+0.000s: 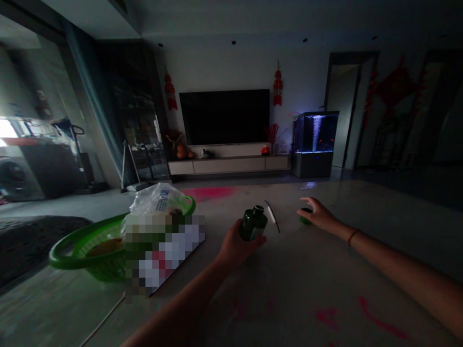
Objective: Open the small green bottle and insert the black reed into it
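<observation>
While left fingers (259, 240) clamp a bottle (252, 222), right fingers (315, 204) apart by a cap (306, 219), pink-smeared table (289, 274), dim room (224, 67)

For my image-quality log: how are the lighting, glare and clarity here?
Head view: dim overall, leaving the bottle dark; head view: the far-left window is blown out, and the fish tank glows blue; head view: pixelation hides part of the green basket.

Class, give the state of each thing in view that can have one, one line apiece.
Bottle: uncapped, in the left hand.
Cap: off, at the right hand; grip unclear.
Television: screen dark.
Fish tank: lit, bubbling.
Basket: loaded, plastic bag inside.
Washing machine: cannot tell.
</observation>
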### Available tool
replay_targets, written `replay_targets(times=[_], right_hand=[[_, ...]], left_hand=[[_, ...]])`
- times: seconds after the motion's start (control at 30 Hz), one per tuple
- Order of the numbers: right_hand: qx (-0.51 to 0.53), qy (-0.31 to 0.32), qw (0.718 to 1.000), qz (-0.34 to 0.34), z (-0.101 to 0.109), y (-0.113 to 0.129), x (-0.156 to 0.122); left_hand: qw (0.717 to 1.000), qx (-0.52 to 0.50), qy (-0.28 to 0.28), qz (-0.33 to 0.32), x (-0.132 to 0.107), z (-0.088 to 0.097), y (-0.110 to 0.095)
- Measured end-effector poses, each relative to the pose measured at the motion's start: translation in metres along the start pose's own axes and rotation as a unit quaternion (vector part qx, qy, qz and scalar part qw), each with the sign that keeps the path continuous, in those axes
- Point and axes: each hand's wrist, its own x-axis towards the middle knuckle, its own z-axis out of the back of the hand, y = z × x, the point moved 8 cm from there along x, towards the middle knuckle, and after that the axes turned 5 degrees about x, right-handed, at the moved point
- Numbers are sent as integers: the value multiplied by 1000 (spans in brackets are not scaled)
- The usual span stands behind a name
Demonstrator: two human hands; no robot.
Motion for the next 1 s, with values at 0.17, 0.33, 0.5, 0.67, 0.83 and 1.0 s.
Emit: replay_targets(times=[0.17, 0.33, 0.5, 0.67, 0.83, 1.0], right_hand=[[-40, -53, 990, 125, 0, 59, -9], [-99, 60, 986, 122, -42, 86, -23], [-147, 89, 982, 80, -66, 86, -19], [-193, 90, 977, 13, -78, 75, -12], [-223, 73, 972, -1, -78, 72, -13], [-211, 90, 973, -10, -72, 68, -12]], left_hand=[[1000, -10, -3, 1, 1, 1, 1], [1000, -2, -8, 0, 2, 0, 4], [1000, 24, -20, 2, 2, 2, 4], [999, 33, -15, -4, 3, 2, 5], [999, 40, -13, -3, 5, 1, 10], [999, 45, -10, -9, 5, 0, 10]])
